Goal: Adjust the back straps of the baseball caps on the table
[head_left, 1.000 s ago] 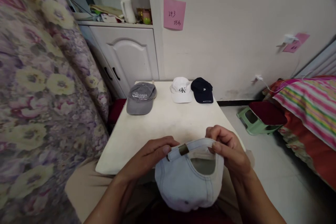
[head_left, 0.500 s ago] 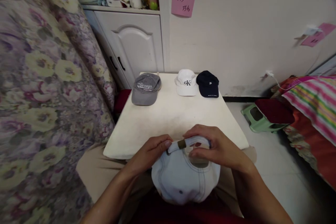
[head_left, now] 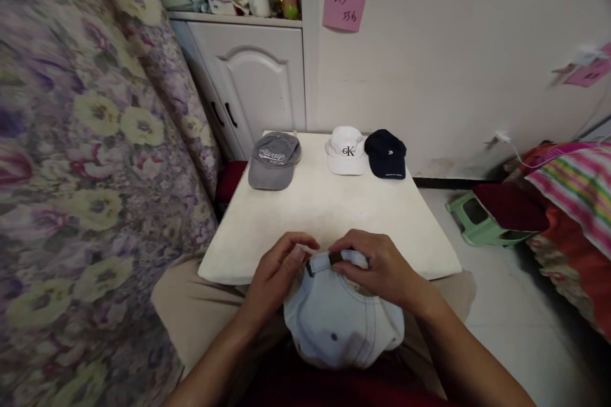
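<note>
A light blue cap is held over my lap at the table's near edge, its back strap side facing up and away from me. My right hand is closed on the strap at its dark brown tab, thumb on the near side and fingers over the far side. My left hand grips the cap's left edge beside the metal buckle, its fingers bent and thumb raised near the strap end. The cap's brim is hidden from view.
On the white table sit a grey cap at back left, a white cap and a navy cap at back right. A floral curtain hangs left. A green stool stands on the floor to the right.
My right hand has slid left along the strap to the brown tab, closing over the opening. My left fingers have lifted slightly from the strap end. The whole view has shifted a little.
</note>
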A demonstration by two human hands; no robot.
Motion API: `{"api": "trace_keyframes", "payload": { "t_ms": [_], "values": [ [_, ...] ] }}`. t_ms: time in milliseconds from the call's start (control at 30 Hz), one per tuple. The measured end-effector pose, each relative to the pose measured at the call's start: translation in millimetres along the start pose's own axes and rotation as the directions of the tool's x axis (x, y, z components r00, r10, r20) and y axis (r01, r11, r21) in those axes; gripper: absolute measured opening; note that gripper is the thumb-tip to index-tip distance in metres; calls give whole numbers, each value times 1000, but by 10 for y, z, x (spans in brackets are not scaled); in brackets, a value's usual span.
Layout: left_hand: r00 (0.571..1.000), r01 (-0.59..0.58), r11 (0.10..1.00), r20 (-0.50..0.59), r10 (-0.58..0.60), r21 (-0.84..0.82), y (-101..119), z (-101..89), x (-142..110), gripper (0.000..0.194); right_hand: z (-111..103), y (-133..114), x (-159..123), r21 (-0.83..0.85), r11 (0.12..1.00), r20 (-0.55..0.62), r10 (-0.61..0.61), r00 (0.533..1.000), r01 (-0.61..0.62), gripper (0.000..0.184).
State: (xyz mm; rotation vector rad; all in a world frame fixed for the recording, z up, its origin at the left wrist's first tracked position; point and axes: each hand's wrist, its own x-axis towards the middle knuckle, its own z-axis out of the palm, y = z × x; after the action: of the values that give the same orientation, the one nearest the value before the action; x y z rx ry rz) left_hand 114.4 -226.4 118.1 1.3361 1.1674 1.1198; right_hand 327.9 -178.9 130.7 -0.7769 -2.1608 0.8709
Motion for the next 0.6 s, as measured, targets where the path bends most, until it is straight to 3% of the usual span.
{"api": "trace_keyframes", "payload": {
  "t_ms": [67, 167, 333, 600],
  "values": [
    [999, -32, 998, -42, 34, 49, 55, 7, -53, 18, 17, 20, -12, 30, 999, -36, 26, 999, -25, 16],
    [1000, 3, 997, -4, -3, 73, 112, 48, -110, 20, 38, 33, -26, 107, 992, -73, 72, 995, -64, 15],
    [994, 100, 992, 57, -96, -83, 87, 84, -99, 22, 60, 24, -35, 229, 965, -27, 141, 990, -131, 18],
    [983, 154, 962, 134, -127, -224, 13, 77, -29, 24, 117, 54, -44, 380, 900, 36, 217, 976, -214, 21]
  ]
}}
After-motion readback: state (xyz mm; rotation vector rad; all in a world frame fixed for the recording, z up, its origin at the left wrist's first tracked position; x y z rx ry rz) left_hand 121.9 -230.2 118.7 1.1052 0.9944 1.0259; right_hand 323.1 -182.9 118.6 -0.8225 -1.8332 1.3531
